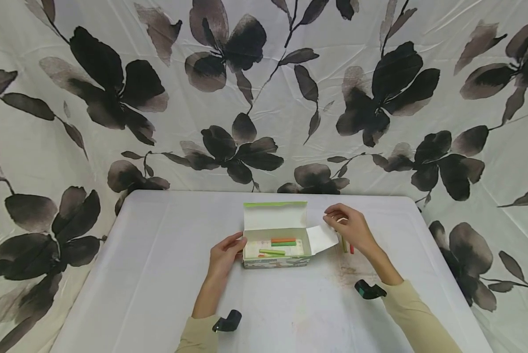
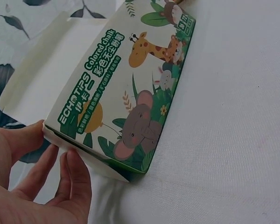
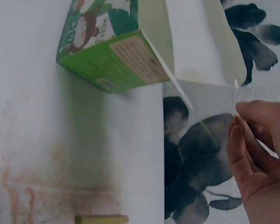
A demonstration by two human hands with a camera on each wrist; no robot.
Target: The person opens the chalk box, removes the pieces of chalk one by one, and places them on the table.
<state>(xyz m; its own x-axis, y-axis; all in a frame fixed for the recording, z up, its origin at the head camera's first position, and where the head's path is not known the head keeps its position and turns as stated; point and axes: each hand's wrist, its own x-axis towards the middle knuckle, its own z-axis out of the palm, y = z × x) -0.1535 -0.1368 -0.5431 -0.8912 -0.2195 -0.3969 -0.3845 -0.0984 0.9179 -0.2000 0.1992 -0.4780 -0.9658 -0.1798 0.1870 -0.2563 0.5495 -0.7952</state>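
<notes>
A pale cloth printed with dark leaves and flowers hangs behind and around a white counter (image 1: 158, 274). Near the middle of the counter lies an open chalk box (image 1: 276, 247), its long axis running left to right across the person's view, its lid (image 1: 275, 215) standing up at the far side and a side flap (image 1: 322, 239) folded out to the right. The front wall carries animal drawings and the words "Colored chalk". Inside lie chalk sticks (image 1: 283, 242), orange and green, parallel to the box's length. The left hand (image 1: 225, 255) rests against the box's left end, fingers (image 2: 70, 172) fairly straight and touching its edge. The right hand (image 1: 351, 226) hovers just beyond the open flap, fingers curled with thumb and forefinger drawn together; whether they pinch anything cannot be told. Beneath it two loose chalk sticks (image 1: 348, 245) lie on the counter, pointing toward and away from the person, beside faint reddish smears (image 1: 348, 272).
</notes>
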